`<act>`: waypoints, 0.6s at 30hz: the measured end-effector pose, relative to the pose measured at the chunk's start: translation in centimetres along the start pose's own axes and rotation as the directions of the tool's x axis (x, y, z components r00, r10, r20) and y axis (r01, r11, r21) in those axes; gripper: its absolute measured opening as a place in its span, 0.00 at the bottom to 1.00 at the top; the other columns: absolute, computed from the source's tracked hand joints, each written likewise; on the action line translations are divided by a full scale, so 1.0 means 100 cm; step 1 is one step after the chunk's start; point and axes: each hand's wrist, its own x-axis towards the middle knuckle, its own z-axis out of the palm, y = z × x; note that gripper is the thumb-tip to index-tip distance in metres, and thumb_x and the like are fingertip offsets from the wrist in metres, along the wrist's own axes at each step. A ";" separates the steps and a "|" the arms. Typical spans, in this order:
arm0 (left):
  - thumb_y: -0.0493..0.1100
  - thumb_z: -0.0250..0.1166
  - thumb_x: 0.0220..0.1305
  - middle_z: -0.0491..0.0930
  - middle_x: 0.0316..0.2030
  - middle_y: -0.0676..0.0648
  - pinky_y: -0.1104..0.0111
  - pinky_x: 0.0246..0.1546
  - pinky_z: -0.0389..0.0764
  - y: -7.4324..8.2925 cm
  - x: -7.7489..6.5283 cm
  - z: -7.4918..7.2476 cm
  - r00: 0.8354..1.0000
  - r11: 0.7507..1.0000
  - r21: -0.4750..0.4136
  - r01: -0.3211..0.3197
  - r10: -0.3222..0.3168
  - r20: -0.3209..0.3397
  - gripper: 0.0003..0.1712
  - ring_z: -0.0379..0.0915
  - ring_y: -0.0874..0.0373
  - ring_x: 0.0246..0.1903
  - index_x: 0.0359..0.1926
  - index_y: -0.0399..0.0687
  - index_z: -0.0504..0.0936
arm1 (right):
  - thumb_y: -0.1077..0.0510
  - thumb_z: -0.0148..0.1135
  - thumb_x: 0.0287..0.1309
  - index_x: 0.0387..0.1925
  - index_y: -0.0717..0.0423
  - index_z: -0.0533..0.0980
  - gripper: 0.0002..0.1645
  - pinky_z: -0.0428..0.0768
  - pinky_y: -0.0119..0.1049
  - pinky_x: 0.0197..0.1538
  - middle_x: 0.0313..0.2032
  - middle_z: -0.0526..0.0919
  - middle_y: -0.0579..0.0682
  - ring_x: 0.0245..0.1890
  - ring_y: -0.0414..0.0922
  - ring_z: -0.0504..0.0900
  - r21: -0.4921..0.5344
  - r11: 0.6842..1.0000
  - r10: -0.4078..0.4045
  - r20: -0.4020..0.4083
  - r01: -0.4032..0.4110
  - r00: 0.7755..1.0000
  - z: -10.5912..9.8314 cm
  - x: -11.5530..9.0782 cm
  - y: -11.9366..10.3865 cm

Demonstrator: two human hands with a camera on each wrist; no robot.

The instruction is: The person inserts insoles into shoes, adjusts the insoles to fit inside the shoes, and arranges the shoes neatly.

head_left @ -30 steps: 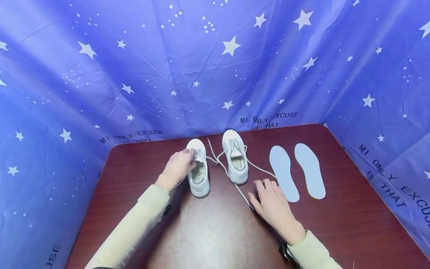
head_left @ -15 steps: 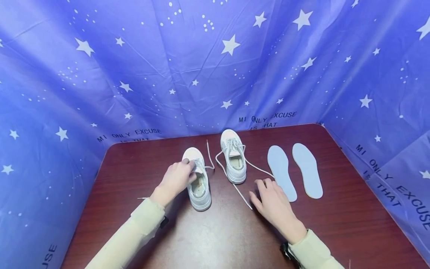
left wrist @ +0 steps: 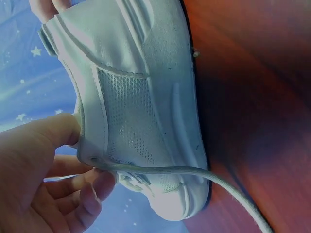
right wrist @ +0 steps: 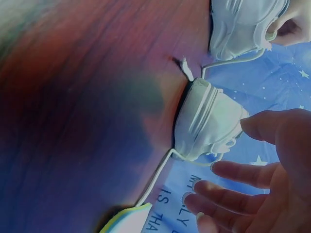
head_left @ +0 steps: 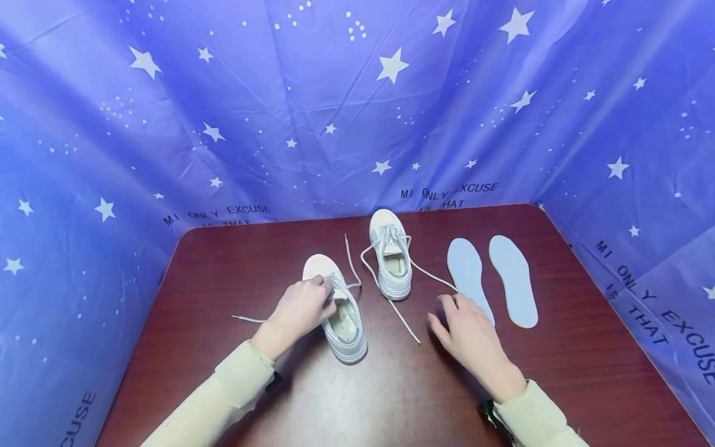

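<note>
My left hand point(head_left: 297, 311) grips the left white sneaker point(head_left: 347, 346) at the edge of its opening, near the laces. In the left wrist view, the thumb and fingers pinch the lace edge of that sneaker point(left wrist: 131, 116), and a loose lace point(left wrist: 214, 177) hangs from it. The toe points away and the heel lies toward the near side. My right hand point(head_left: 473, 340) hovers with loosely bent, spread fingers, holding nothing, near the left insole point(head_left: 465, 264). Behind it stands the right white sneaker point(head_left: 395, 285), its laces loose on both sides.
Another pale blue insole point(head_left: 512, 280) lies flat at the right. Loose lace ends spread over the brown table point(head_left: 212, 267), one lace tip point(head_left: 413, 332) close to my right hand. A blue star-printed curtain point(head_left: 313, 93) hangs round the table's back and sides.
My left hand has drawn the left sneaker nearer to me and turned it, so its heel swings right. The right hand has barely moved.
</note>
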 end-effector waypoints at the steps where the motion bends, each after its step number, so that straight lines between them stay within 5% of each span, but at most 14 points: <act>1: 0.42 0.65 0.46 0.71 0.18 0.47 0.58 0.15 0.77 0.003 -0.002 0.000 1.000 1.000 -0.001 -0.003 0.003 0.001 0.10 0.71 0.51 0.14 0.20 0.44 0.72 | 0.49 0.63 0.53 0.41 0.64 0.78 0.22 0.76 0.52 0.33 0.31 0.80 0.60 0.31 0.58 0.79 0.000 1.000 0.003 0.005 -0.003 1.000 0.000 -0.001 0.001; 18: 0.46 0.64 0.45 0.73 0.17 0.47 0.58 0.14 0.76 0.033 -0.016 -0.007 0.999 0.999 -0.050 -0.017 0.018 0.029 0.14 0.71 0.51 0.15 0.16 0.46 0.69 | 0.50 0.61 0.54 0.39 0.64 0.76 0.20 0.76 0.54 0.27 0.28 0.78 0.60 0.28 0.58 0.77 -0.042 0.999 0.028 0.067 -0.025 0.997 -0.014 0.006 0.045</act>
